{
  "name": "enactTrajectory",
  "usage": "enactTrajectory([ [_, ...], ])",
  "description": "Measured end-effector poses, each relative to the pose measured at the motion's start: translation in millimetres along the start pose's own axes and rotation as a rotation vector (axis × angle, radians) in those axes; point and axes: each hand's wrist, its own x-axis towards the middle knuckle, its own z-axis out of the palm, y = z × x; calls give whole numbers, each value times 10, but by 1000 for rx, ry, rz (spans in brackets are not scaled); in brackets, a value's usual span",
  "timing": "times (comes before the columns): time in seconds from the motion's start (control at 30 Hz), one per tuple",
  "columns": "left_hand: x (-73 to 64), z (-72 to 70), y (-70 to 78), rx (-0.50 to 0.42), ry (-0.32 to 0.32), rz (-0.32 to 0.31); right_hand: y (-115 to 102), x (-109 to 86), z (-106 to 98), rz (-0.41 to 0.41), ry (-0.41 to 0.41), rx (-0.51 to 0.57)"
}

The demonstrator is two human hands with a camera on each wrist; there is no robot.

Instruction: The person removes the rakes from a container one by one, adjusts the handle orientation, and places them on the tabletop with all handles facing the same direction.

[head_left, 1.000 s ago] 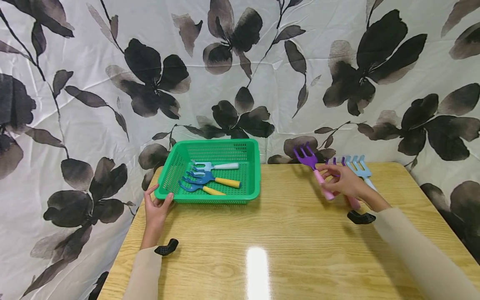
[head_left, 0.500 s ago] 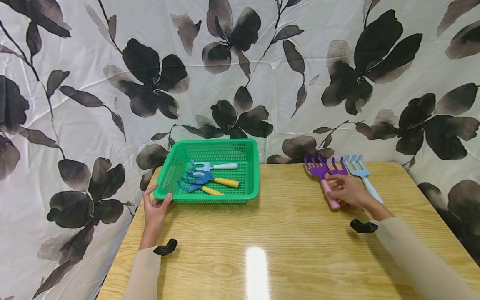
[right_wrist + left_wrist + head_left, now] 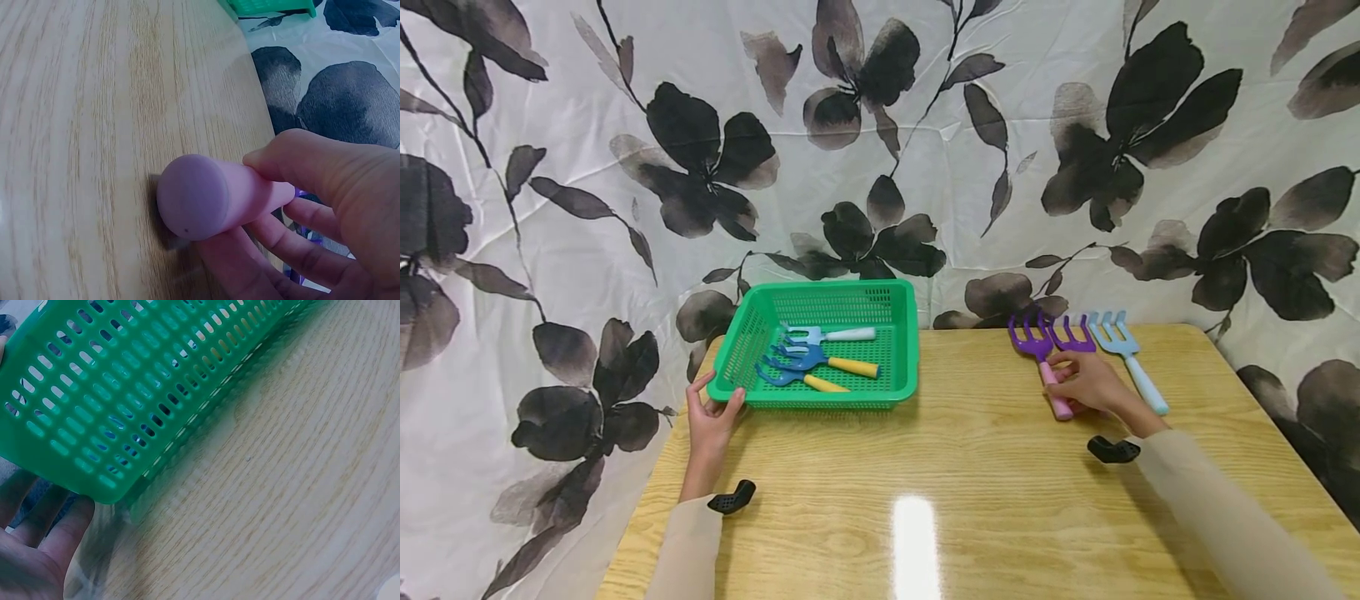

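Note:
My right hand [image 3: 1086, 382] pinches the pink handle [image 3: 194, 197] of a purple garden hand fork [image 3: 1033, 347] between thumb and fingers, low over the table at the right. Right beside this fork lies a second purple hand fork [image 3: 1078, 340], its handle mostly hidden by the hand. A light blue hand fork [image 3: 1123, 346] is to the right of both, tines toward the wall. At the left, my left hand [image 3: 709, 429] grips the near left corner of a green plastic basket [image 3: 820, 400], with the thumb at its rim and fingers along the side.
Inside the basket lie a pale blue hand fork [image 3: 850, 334] and two blue hand forks with yellow handles, one blue fork [image 3: 853, 367] behind the other. A floral cloth [image 3: 970, 167] hangs behind the wooden table [image 3: 820, 483]. Each wrist wears a black device [image 3: 1112, 450].
My right hand has carried the purple hand fork to the right and lowered it beside the other purple one. The left hand and basket have stayed in place.

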Motion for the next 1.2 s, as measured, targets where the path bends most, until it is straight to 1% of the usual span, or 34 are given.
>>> enactTrajectory([
  [0.1, -1, 1, -8, 5, 0, -7, 10, 11, -1, -7, 17, -45],
  [0.3, 3, 4, 11, -7, -8, -22, 29, 22, -28, 22, 39, -129],
  [0.43, 3, 1, 38, -27, -17, -14, -14, 15, -25, 24, 26, -138],
  [0.63, 6, -2, 43, -18, -11, -11, -72, 14, -4, 30, 16, -130],
  [0.83, -2, 1, 41, -34, -8, 4, -79, 18, 0, 35, 16, -137],
  [1.2, 12, -5, 24, -36, -11, 0, -79, 21, -7, 47, 7, -144],
])
